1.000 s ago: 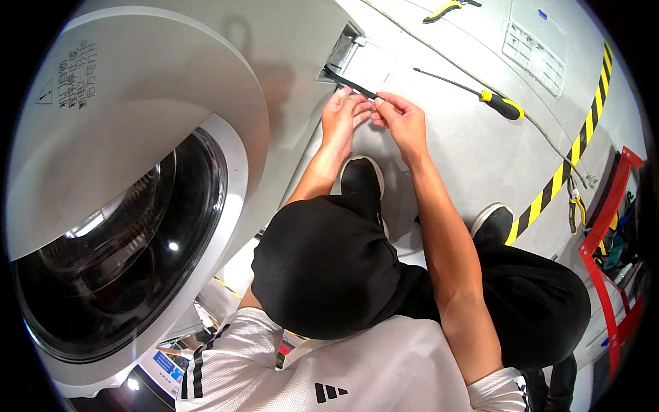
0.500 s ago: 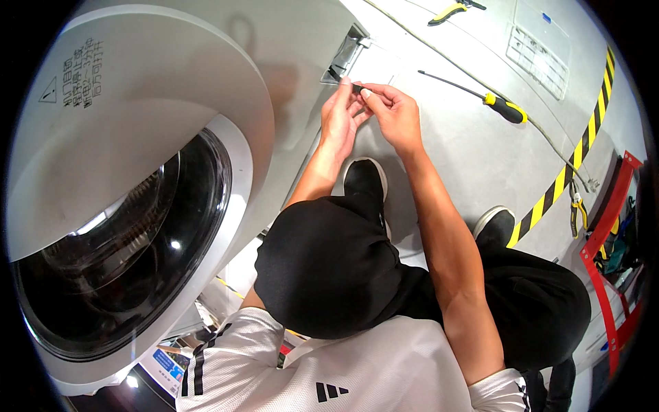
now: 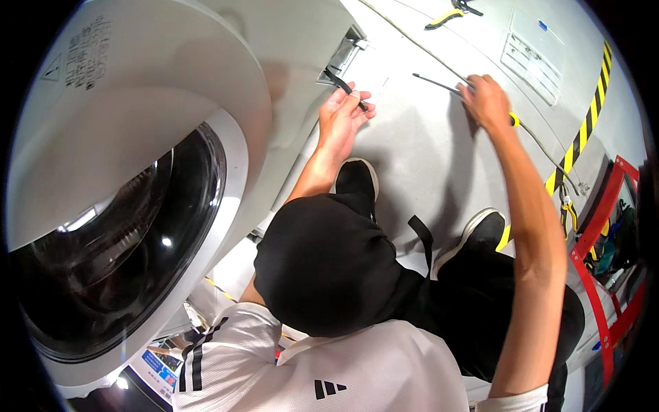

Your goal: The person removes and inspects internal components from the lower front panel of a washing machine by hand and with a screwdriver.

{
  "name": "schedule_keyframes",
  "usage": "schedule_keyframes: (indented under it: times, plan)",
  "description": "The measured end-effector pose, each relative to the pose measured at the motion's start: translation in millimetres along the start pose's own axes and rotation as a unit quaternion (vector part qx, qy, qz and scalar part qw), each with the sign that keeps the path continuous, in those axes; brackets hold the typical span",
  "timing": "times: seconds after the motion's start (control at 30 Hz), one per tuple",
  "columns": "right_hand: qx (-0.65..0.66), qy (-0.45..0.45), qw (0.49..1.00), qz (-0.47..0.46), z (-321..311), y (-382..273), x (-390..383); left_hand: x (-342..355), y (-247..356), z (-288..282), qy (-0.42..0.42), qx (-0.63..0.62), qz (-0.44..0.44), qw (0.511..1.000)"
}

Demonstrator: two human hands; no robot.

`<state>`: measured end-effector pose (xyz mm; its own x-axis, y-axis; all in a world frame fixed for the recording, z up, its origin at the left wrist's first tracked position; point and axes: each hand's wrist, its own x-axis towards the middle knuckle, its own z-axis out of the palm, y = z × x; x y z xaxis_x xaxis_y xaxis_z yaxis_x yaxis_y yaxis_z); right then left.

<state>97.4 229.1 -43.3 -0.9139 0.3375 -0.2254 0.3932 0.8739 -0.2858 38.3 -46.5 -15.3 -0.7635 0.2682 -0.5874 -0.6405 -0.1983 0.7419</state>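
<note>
My left hand (image 3: pixel 345 120) is closed around a thin black hose (image 3: pixel 341 83). That hose runs out of a small open recess (image 3: pixel 338 60) in the lower corner of a grey front-loading washing machine (image 3: pixel 288 41), and its dark end shows at my fingertips. To the right, my right hand (image 3: pixel 487 103) is over a screwdriver (image 3: pixel 436 83) on the floor, fingers curled round its handle. The screwdriver's long dark shaft sticks out to the left, and a yellow bit of the handle shows behind the hand.
The washer's round door (image 3: pixel 137 226) bulges at the left. A grey cable (image 3: pixel 412 42) crosses the floor past the screwdriver. Yellow-handled pliers (image 3: pixel 446 18) lie far off, near a clear plastic case (image 3: pixel 532 65). A red-framed tool bag (image 3: pixel 589 247) stands right, beside striped tape (image 3: pixel 596 106).
My right hand has left the hose and moved right onto the screwdriver. The left hand keeps the hose, which now shows more. A black strip has come into view by my legs.
</note>
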Motion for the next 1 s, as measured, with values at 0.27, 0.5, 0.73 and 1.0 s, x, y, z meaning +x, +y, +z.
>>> schedule_keyframes:
  times: [0.27, 0.5, 0.73, 1.0]
  plan:
    - [-0.177, -0.006, 0.983, -0.050, 11.2, 61.4, -23.4, 1.2, -0.1, 2.6, 0.037, 0.031, 0.065, 0.997]
    - [0.090, -0.032, 0.989, -0.115, 17.7, 57.2, -42.5, 1.9, -2.6, -0.5, 0.072, 0.032, 0.105, 0.991]
    - [0.280, -0.107, 0.951, -0.082, 31.0, -23.8, -65.7, 4.1, -8.1, -2.6, 0.081, 0.041, 0.137, 0.986]
    - [0.339, -0.202, 0.917, -0.057, 20.3, -65.6, -62.6, 4.2, -0.5, -9.9, 0.095, 0.151, 0.148, 0.973]
